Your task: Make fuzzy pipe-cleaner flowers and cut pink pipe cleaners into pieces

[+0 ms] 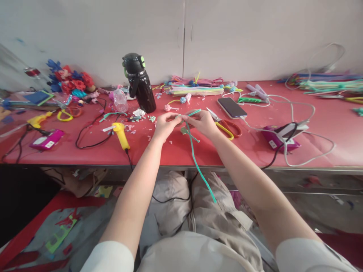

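A green pipe cleaner (pixel 195 160) hangs from between my two hands, its long end dropping past the table edge over my lap. My left hand (pixel 167 124) pinches at it with thumb and fingertips. On the other side my right hand (pixel 202 122) is closed on it too, and a short green end sticks out above those fingers. Below the fingertips a small pale green piece (pixel 184 130) and another short green stem (pixel 195 139) show; whether they are joined to the long one I cannot tell. Scissors with red and yellow handles (pixel 231 129) lie just right of my right hand.
A black bottle (pixel 143 88) stands behind my left hand. Yellow glue gun (pixel 121 136) with its cord lies left. A phone (pixel 232 107), cables and a purple power strip (pixel 279 139) are right. Pipe cleaner bundles (pixel 198 90) lie at the back, with scraps scattered about.
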Demonstrator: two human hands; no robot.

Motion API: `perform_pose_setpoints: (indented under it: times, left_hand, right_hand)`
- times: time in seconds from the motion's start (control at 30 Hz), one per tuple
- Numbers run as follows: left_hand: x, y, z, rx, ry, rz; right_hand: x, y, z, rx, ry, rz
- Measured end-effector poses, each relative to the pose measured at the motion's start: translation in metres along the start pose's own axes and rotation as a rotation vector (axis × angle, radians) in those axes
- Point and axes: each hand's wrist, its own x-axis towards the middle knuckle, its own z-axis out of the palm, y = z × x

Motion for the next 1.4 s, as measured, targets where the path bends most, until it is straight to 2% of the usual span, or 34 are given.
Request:
perform_pose_setpoints:
  times: [0.13,0.27,0.4,0.53,0.77,0.87,1.07,1.27,1.4]
  left_hand:
    - [0.0,-0.002,0.0,0.022,0.017,0.023]
    - [0.0,-0.002,0.0,0.05,0.007,0.003]
    - [-0.002,0.002,0.0,-0.024,-0.068,-0.061]
    - [-0.002,0.006,0.0,-0.113,-0.129,-0.121]
    - [0.0,0.003,-0.002,0.032,-0.075,-0.045]
    - [0.002,0.002,-0.002,-0.035,-0.073,-0.023]
    - [0.003,0.004,-0.002,-0.203,-0.07,-0.055]
    - [0.004,0.003,-0.001,-0.278,-0.02,-0.067]
    - [0.007,-0.002,-0.002,-0.231,0.032,-0.069]
  right_hand:
    - [0.002,0.007,-0.001,0.052,-0.036,-0.007]
    - [0.005,0.012,-0.005,-0.042,-0.012,-0.087]
    - [0.007,0.015,-0.009,-0.157,0.03,-0.135]
    - [0.01,0.018,-0.011,-0.143,0.049,-0.152]
    - [0.01,0.018,-0.012,-0.05,-0.025,-0.095]
    - [0.009,0.014,-0.01,-0.027,-0.027,-0.086]
    - [0.007,0.008,-0.005,0.105,0.059,-0.03]
    - [0.004,0.009,-0.004,0.014,-0.022,-0.015]
    - [0.004,0.016,-0.002,-0.162,-0.069,-0.118]
